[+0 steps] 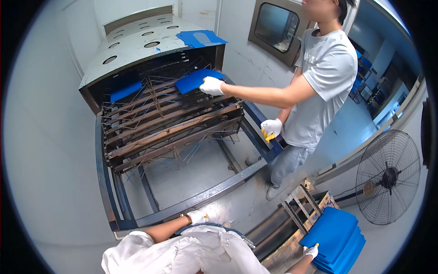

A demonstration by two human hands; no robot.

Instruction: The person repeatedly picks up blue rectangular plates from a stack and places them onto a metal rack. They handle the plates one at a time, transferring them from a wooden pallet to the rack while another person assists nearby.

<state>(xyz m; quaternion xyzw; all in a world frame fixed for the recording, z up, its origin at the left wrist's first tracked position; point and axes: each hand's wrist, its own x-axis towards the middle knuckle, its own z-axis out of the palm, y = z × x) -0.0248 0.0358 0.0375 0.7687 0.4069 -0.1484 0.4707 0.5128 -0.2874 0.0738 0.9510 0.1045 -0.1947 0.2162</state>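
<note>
Head view, looking down over a white smock. Left hand, white-gloved, rests on the blue steel frame just ahead of the body; fingers look curled onto the rail, but whether they truly grip it I cannot tell. Right hand, also gloved, lies flat and open on the near edge of a stack of blue sheets, which sits on a wooden pallet beside that hand.

Well ahead of both hands, a wire rack stands pulled out of a grey oven-like cabinet. A co-worker's gloved hand holds one blue sheet at the rack's upper tier; another blue sheet lies on the far left of that tier.

Judgement on progress: early. Only two sheets show at the rack, most tiers look bare, and the stack by the right hand looks thick. A standing fan is to the right, beyond the stack.
</note>
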